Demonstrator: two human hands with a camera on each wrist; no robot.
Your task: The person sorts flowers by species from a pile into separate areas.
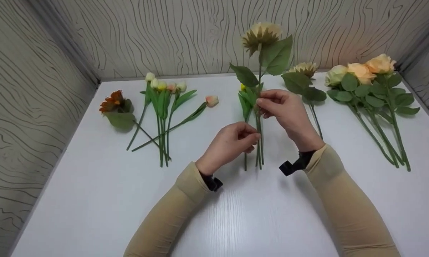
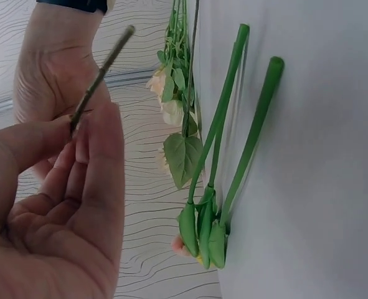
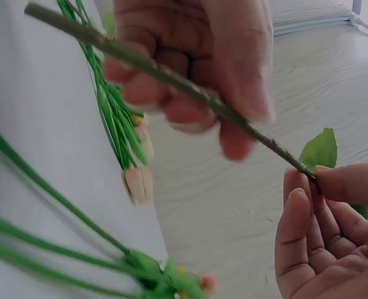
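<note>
A cream sunflower point(image 1: 260, 35) with broad leaves stands upright between the hands, its head turned away. My right hand point(image 1: 285, 112) pinches its stem just under the lower leaf. Lower down, my left hand point(image 1: 234, 141) has thumb and fingertips about the stem point(image 2: 103, 78); it looks like a light pinch, though the hand is blurred in the right wrist view. The cut end of the stem point(image 3: 65, 25) hangs free past the left hand. Behind it on the table lie a few tulips point(image 1: 245, 103), a yellow bloom partly hidden. Their green stems point(image 2: 258, 128) show in the left wrist view.
On the left of the white table point(image 1: 93, 192) lie an orange sunflower point(image 1: 119, 107), a bunch of tulips point(image 1: 162, 100) and a pink tulip point(image 1: 211, 101). To the right are another cream sunflower point(image 1: 305, 69) and several roses point(image 1: 360, 73). Patterned panels point(image 1: 185, 39) wall the back and sides.
</note>
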